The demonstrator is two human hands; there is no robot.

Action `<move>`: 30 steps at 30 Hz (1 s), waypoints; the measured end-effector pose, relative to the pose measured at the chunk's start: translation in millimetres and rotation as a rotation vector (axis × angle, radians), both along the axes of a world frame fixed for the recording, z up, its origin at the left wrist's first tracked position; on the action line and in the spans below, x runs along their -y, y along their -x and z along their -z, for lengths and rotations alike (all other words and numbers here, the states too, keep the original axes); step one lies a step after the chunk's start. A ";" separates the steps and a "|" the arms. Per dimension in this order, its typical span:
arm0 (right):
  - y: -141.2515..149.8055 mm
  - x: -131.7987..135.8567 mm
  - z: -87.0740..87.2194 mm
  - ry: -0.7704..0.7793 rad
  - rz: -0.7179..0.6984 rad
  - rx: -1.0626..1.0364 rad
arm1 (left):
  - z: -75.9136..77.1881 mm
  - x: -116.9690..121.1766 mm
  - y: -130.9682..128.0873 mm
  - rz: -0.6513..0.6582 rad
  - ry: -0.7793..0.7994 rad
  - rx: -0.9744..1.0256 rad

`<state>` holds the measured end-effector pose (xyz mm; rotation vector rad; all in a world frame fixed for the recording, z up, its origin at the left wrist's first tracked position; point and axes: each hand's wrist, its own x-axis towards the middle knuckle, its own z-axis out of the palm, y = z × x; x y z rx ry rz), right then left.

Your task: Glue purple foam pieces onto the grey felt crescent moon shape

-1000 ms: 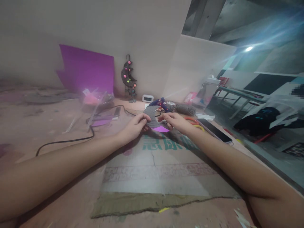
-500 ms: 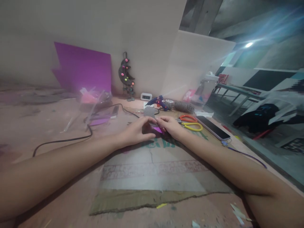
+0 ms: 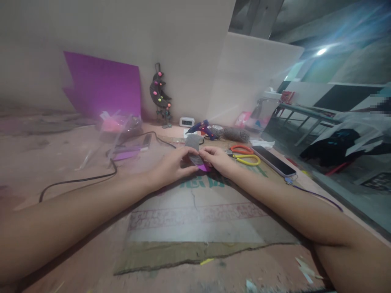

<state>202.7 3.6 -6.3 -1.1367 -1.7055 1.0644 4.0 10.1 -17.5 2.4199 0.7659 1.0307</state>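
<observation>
Over the cardboard sheet, both hands meet at a grey curved piece (image 3: 194,143) with a small purple piece (image 3: 204,167) at its lower edge. My left hand (image 3: 180,162) is closed around the grey piece from the left, thumb below and fingers above. From the right, my right hand (image 3: 216,159) pinches at the same piece with thumb and forefinger; its other fingers are curled. What lies right at the fingertips is partly hidden. Scissors-like tools with one orange and one yellow handle (image 3: 248,159) lie just right of my right hand.
Cardboard (image 3: 195,228) covers the table's middle. Behind the hands are a blue glue gun (image 3: 203,129), a grey roll (image 3: 236,134) and a small white clock (image 3: 187,122). A phone (image 3: 274,161) lies right. A crescent ornament (image 3: 159,91) and purple sheet (image 3: 106,87) stand at the back; a black cord (image 3: 82,179) crosses left.
The grey piece has turned a little, so more of its surface shows between the hands. My left thumb has moved up closer to the purple piece. The view has shifted slightly.
</observation>
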 end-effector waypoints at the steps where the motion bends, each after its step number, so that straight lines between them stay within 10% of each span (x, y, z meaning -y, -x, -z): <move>1: 0.2 0.4 -0.4 0.003 0.000 0.001 | -0.3 0.5 -0.1 -0.008 -0.016 -0.002; 30: -1.3 1.4 -2.6 0.009 0.000 0.015 | 1.0 -3.4 1.8 0.055 -0.051 -0.017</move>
